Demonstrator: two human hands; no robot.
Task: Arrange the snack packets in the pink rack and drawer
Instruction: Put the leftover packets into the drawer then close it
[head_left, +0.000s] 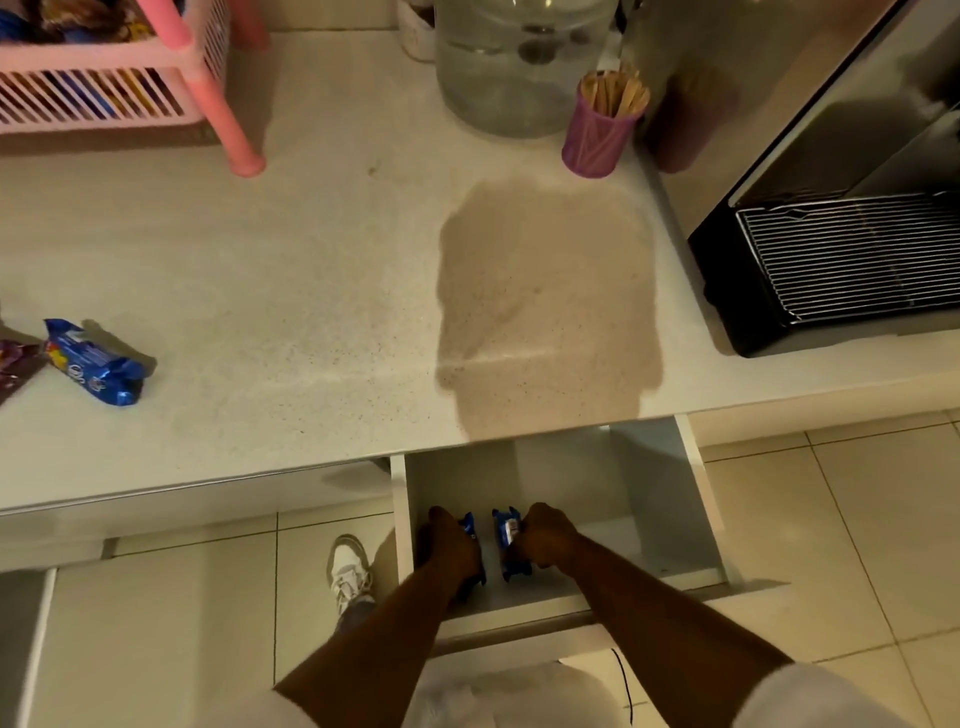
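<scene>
I see both hands down in the open white drawer (670, 499) at the near edge of the counter (322, 291). My left hand (451, 545) is closed around one blue snack packet (470, 525), my right hand (545, 535) around another blue packet (506, 540); the two sit side by side, slightly apart. A third blue packet (96, 364) lies on the counter at far left, well apart, and the pink rack (124, 73) stands at the far left corner
</scene>
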